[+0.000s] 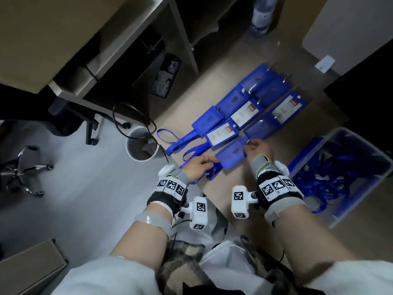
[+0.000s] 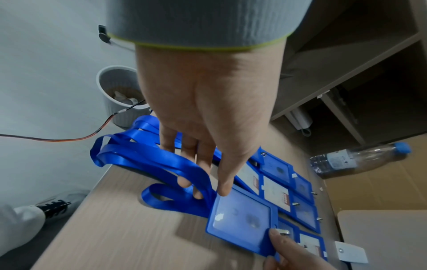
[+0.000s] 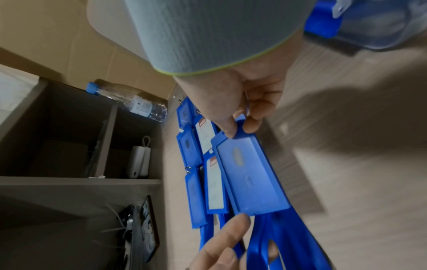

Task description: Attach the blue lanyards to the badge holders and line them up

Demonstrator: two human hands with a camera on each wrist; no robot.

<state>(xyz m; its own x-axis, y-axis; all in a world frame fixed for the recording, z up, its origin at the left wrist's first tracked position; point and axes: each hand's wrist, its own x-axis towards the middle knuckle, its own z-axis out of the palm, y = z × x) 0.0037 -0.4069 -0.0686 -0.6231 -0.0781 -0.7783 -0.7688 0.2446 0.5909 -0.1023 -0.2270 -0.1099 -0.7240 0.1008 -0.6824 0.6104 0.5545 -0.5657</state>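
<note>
The nearest blue badge holder point(image 1: 231, 154) lies flat at the table's near edge, in line with the others. My right hand point(image 1: 247, 144) pinches its far end by the metal clip, thumb and forefinger closed on it point(image 3: 240, 130). My left hand point(image 1: 212, 160) reaches in from the left with straight fingers; one fingertip point(image 2: 224, 190) presses the holder's near corner. The other fingers lie over the blue lanyard ribbon point(image 2: 161, 164). Several more badge holders point(image 1: 244, 116) sit in rows beyond, their lanyards point(image 1: 180, 143) trailing off the left table edge.
A clear bin point(image 1: 361, 141) with loose blue lanyards stands on the table at my right. A round waste bin point(image 1: 141, 143) and a chair base point(image 1: 27, 169) are on the floor to the left. A water bottle point(image 1: 263, 15) lies at the back, a white card point(image 1: 324, 63) nearby.
</note>
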